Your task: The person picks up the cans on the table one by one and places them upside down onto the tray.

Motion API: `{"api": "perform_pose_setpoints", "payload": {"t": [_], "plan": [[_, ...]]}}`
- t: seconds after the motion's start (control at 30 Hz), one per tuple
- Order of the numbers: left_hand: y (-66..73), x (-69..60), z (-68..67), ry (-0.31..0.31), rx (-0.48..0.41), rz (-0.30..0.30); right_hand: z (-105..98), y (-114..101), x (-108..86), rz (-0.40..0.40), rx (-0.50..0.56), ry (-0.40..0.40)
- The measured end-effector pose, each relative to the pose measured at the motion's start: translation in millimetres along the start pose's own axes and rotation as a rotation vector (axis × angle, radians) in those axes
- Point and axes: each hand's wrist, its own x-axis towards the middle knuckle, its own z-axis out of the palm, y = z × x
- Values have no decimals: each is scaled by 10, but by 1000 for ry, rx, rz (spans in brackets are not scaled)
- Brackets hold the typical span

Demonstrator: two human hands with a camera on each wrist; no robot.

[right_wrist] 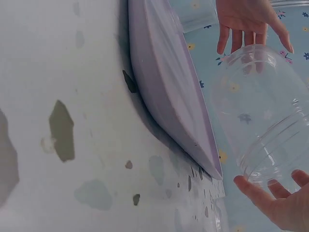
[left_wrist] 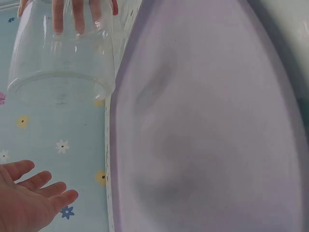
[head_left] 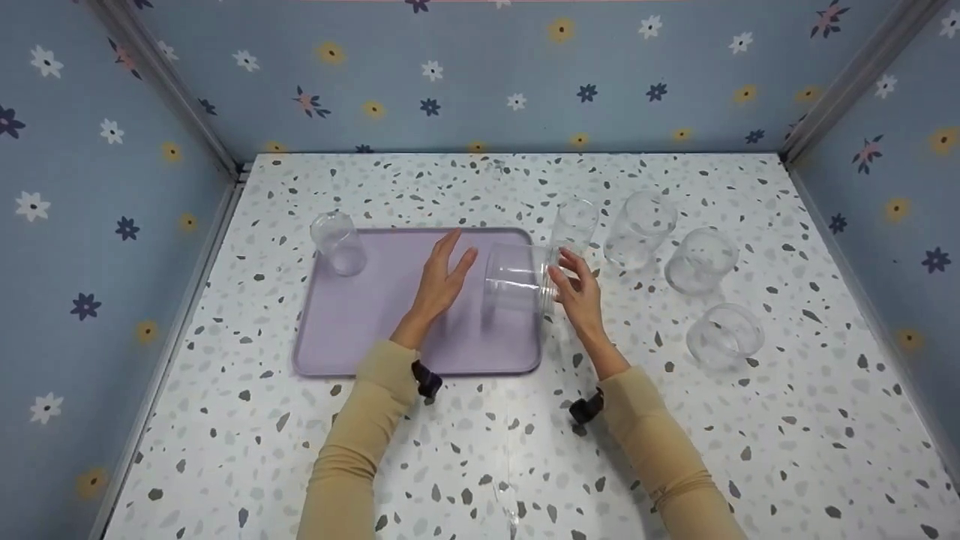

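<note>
A large clear jar (head_left: 514, 279) is held on its side above the right part of the purple tray (head_left: 375, 315), its ribbed rim toward the right. My right hand (head_left: 581, 300) grips the jar at that rim; in the right wrist view the fingertips of the right hand (right_wrist: 285, 203) touch the rim of the jar (right_wrist: 263, 106). My left hand (head_left: 439, 281), fingers extended, is over the tray to the left of the jar's base, apart from it. The left wrist view shows the left hand (left_wrist: 29, 198) holding nothing, below the jar (left_wrist: 63, 63).
A clear glass (head_left: 339, 244) stands on the tray's back left corner. Right of the tray are a narrow clear glass (head_left: 576, 223) and several clear jars, including a tall one (head_left: 641, 229), a rounded one (head_left: 701, 261) and a low one (head_left: 725, 336). Patterned walls enclose the table.
</note>
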Motion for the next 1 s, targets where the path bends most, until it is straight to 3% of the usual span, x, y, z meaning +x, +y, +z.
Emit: {"api": "perform_pose_setpoints", "payload": {"t": [0.17,0.43,1.0], "plan": [[7,-57,77,-8,-40,10,32,-101,-44,56,8,-29],[36,-132,149,-70,-187,-28,67,-121,-54,102,147,-65],[157,-216,199,-104,-311,-60,131,-179,-38,192,153,-91]]}}
